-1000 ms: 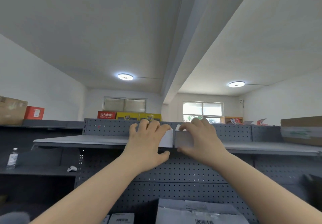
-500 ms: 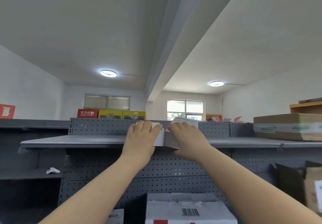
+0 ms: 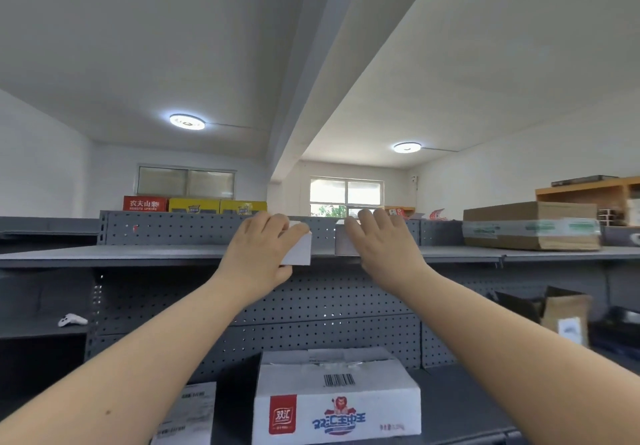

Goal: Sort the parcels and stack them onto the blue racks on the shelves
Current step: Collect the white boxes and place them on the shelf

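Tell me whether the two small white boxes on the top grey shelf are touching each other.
Apart. The head view shows dark pegboard between the left small white box and the right small white box.

Small white box [image 3: 300, 249] gripped by left hand [image 3: 258, 254] at front edge of grey metal top shelf [image 3: 104, 256]; second small grey-white box [image 3: 344, 242] touched by right hand [image 3: 384, 247], fingers spread. Printed white carton [image 3: 337, 398] seen below.

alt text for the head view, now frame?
Two bare hands reach up to a grey top shelf: the left hand grips a small white box, the right hand rests on a second small box beside it.
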`<state>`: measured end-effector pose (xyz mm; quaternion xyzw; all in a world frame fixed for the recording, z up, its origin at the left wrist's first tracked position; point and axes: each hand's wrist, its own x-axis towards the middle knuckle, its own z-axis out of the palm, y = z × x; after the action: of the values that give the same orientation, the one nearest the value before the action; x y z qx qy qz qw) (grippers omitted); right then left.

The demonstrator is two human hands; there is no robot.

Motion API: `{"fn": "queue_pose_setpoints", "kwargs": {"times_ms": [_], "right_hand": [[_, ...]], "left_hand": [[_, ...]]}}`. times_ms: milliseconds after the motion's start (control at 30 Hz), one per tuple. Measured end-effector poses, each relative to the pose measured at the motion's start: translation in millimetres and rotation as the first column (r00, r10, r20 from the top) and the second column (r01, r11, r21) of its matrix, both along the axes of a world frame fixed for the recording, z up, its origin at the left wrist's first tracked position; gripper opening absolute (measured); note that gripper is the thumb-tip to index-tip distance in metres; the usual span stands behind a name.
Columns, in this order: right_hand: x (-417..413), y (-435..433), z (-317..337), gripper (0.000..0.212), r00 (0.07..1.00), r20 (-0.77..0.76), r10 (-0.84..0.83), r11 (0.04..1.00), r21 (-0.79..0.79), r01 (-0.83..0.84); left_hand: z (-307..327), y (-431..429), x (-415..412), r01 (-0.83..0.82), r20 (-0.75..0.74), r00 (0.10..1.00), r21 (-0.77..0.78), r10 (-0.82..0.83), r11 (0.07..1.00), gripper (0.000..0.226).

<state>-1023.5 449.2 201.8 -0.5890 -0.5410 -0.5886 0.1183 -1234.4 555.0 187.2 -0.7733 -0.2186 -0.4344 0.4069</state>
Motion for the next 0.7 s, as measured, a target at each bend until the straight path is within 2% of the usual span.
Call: {"fn": "queue_pose_setpoints", "kwargs": {"times_ms": [133, 267, 433, 700], "right_hand": [[32.7, -27.3, 3.4, 0.073, 0.997, -0.01, 0.076, 0.996, 0.049, -0.075], [70.5, -59.9, 5.1, 0.066, 0.994, -0.02, 0.11, 0.991, 0.078, -0.108], [129.1, -105.8, 1.4, 0.065, 0.999, -0.015, 0.031, 0.998, 0.062, -0.03], [229.6, -206.4, -3.1, 0.073, 0.989, -0.047, -0.142, 0.989, 0.02, 0.143]], "left_hand": [[7.2, -12.5, 30.6, 0.079, -0.02, 0.997, -0.012, -0.08, 0.997, 0.078], [15.4, -33.0, 73.4, 0.138, -0.029, 0.99, 0.019, -0.137, 0.99, 0.077], [20.6, -65.5, 142.8, 0.195, 0.035, 0.98, 0.03, -0.196, 0.98, 0.072], [13.8, -123.9, 266.4, 0.366, 0.096, 0.928, -0.043, -0.361, 0.929, 0.074]]}}
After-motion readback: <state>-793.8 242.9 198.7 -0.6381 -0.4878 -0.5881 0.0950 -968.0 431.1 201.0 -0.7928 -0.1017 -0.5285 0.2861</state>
